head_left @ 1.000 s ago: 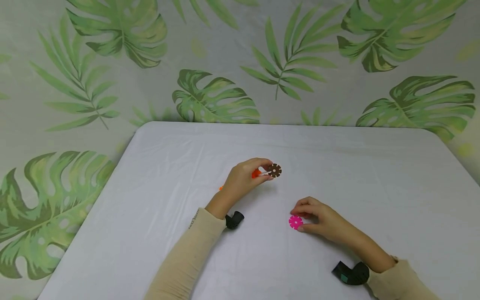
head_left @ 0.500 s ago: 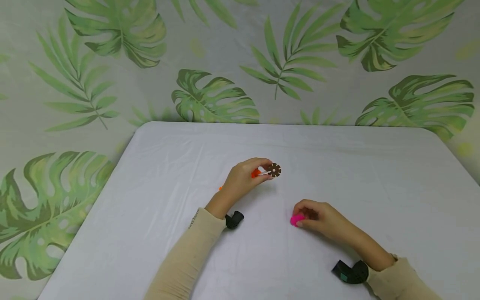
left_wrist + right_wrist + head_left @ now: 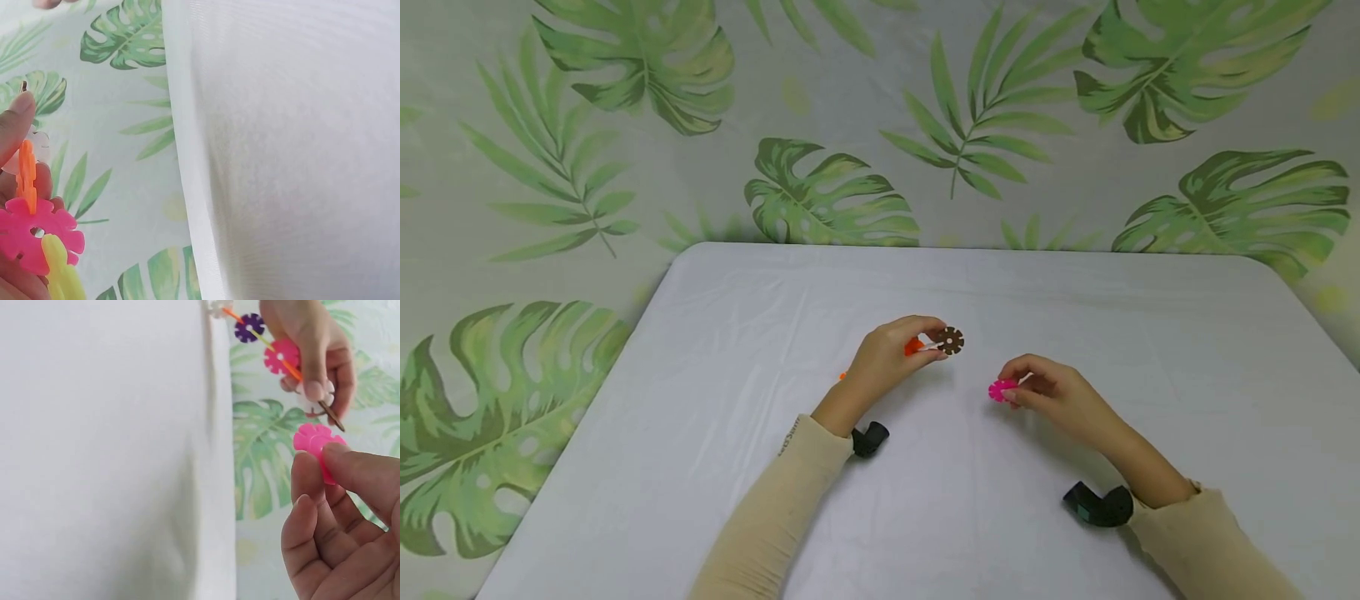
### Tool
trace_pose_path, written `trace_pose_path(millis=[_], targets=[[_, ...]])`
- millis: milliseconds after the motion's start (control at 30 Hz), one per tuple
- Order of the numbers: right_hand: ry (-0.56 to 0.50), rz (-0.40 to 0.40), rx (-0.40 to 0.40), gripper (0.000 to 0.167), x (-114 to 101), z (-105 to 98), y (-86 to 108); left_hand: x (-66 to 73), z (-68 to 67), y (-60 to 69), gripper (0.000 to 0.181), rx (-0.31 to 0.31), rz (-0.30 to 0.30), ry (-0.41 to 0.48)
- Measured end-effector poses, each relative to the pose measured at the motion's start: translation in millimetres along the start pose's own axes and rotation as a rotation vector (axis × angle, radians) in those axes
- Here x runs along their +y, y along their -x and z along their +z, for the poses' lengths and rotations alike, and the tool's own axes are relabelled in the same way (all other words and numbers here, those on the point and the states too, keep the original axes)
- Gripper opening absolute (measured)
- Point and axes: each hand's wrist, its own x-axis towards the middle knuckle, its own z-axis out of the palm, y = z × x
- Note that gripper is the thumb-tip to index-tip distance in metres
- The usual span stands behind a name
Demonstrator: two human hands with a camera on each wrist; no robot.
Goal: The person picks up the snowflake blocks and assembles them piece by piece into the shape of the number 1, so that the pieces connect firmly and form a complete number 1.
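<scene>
My left hand [image 3: 887, 354] holds a chain of slotted plastic discs above the table. A brown disc [image 3: 952, 340] forms its near end, slotted onto a white disc [image 3: 304, 400] pinched by thumb and fingers. Behind these, the right wrist view shows an orange disc edge-on, a pink disc [image 3: 281, 357], a yellow one edge-on, and a purple disc [image 3: 249, 328]. My right hand [image 3: 1063, 400] pinches a loose pink disc [image 3: 314, 439] between thumb and fingertips. This disc is close to the brown one but apart from it, lower and to the right in the head view.
A white cloth covers the table [image 3: 1150, 350]. Behind it hangs a leaf-patterned backdrop [image 3: 850, 100]. Black wrist cameras sit at the left wrist [image 3: 870, 440] and the right wrist [image 3: 1099, 505].
My right hand has moved up and forward with the pink disc, which has been turned from face-on to tilted. My left hand and the chain have stayed in place.
</scene>
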Motion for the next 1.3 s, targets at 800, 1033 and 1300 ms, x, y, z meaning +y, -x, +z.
trace_pose_path(millis=[800, 1033, 1300], targets=[[-0.055, -0.115, 0.154, 0.013, -10.2, -2.1, -54.5, 0.8, -0.7, -0.6, 0.036, -0.008, -0.019, -0.005], [0.047, -0.146, 0.166, 0.012, -13.7, 0.9, -58.6, 0.5, -1.2, -1.1, 0.035, -0.019, -0.012, -0.008], [0.168, -0.24, 0.227, 0.012, -11.5, 0.8, -60.1, 0.8, -1.9, -1.3, 0.036, -0.017, 0.002, -0.045]])
